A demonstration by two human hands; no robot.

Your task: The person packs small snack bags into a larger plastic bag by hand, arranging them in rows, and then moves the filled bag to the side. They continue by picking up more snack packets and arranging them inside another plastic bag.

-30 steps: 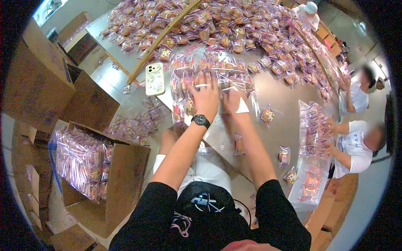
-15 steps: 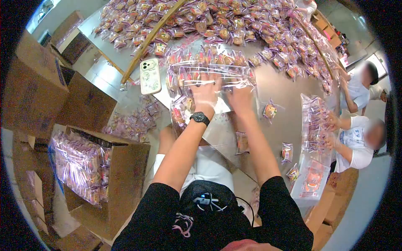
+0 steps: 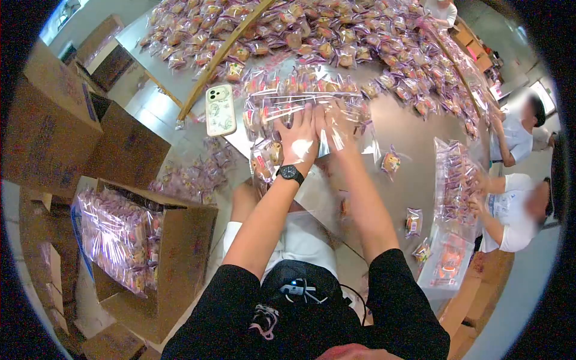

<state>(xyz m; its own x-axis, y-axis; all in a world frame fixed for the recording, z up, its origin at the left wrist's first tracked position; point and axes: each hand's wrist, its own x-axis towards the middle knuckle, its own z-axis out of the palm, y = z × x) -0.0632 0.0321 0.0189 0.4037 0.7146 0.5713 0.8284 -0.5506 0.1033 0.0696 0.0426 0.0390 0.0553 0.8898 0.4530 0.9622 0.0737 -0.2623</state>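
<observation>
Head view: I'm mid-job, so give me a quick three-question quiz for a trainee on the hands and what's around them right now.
1. True or false: the phone lies apart from the left hand, on that hand's side.
2. Which wrist bears the black watch? A: left. B: right. C: neither.
3. Fill in: the left hand and the right hand both rest, side by side, on a clear ____ full of snack packets.

Key: 1 true; 2 A; 3 bag.
</observation>
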